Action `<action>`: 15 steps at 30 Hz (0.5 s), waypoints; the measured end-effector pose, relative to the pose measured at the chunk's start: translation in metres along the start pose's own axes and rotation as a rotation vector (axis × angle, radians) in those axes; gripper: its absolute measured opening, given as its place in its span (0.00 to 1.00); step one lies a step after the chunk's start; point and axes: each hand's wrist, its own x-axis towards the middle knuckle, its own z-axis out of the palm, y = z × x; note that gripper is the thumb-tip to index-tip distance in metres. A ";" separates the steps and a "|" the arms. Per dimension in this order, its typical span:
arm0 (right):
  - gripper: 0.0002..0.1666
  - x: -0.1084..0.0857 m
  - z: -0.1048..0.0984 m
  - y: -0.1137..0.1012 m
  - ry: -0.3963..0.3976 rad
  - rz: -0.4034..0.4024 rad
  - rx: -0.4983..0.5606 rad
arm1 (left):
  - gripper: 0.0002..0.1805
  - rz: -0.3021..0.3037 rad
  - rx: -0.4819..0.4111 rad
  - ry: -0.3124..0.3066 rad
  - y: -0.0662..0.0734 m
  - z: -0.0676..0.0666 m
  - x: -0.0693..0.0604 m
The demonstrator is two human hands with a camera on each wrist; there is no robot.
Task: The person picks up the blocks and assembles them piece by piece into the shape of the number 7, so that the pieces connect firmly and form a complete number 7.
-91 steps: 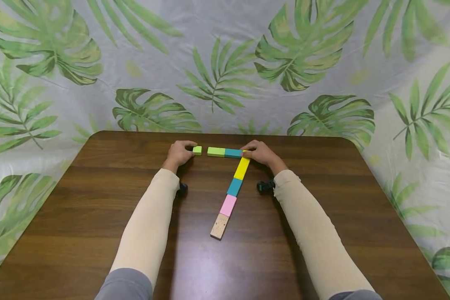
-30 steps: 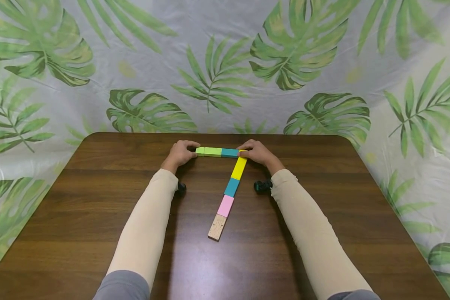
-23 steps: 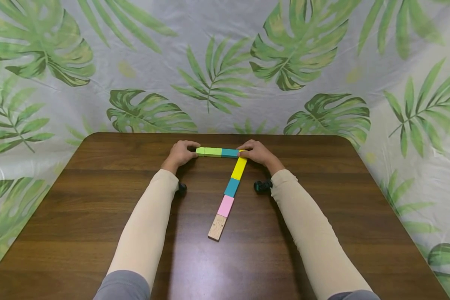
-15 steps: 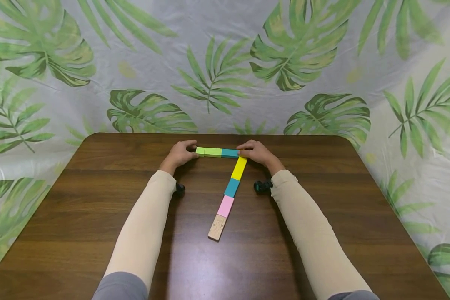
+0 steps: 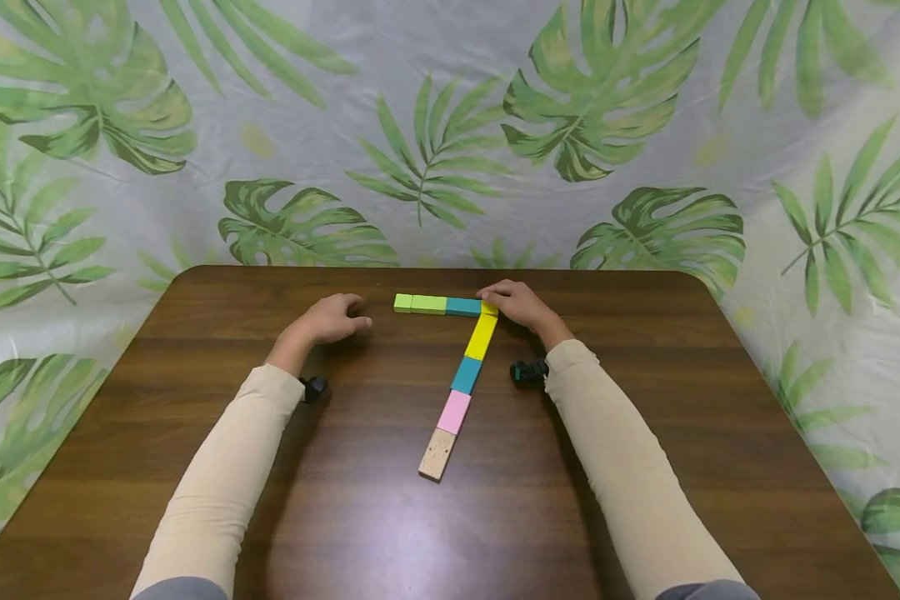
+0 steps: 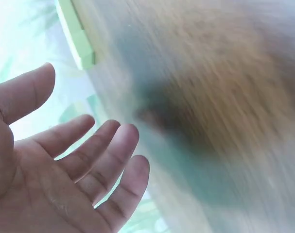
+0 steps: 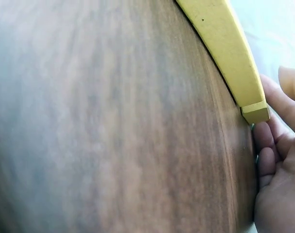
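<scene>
In the head view, my left hand (image 5: 328,321) hovers left of the block row, fingers spread and holding nothing. Nearest to it lies a short light-green block (image 5: 402,303), end to end with a longer light-green block (image 5: 428,305) and a teal block (image 5: 462,307). A small yellow block (image 5: 489,307) forms the corner. My right hand (image 5: 521,304) is at that corner, its fingertips against or just behind the yellow block, the thumb lifted off. A longer yellow block (image 5: 481,336) runs toward me from the corner.
Below the long yellow block, the line continues with a second teal block (image 5: 467,375), a pink block (image 5: 453,412) and a bare wooden block (image 5: 437,454). All lie on a dark brown table (image 5: 645,467). A leaf-patterned cloth (image 5: 450,125) hangs behind the table's far edge.
My left hand brought the short green block against the row, then let go and drew back left and toward me. My right hand stayed at the corner, its thumb moving off the yellow block.
</scene>
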 end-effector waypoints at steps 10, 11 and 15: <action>0.30 -0.030 -0.025 0.020 0.044 0.051 0.030 | 0.32 0.115 0.026 -0.006 0.007 -0.005 -0.048; 0.31 -0.033 -0.027 0.022 0.039 0.050 0.014 | 0.32 0.117 0.034 -0.006 0.005 -0.005 -0.054; 0.30 -0.046 -0.034 0.029 0.032 0.026 -0.102 | 0.30 0.130 0.058 -0.006 0.003 -0.005 -0.073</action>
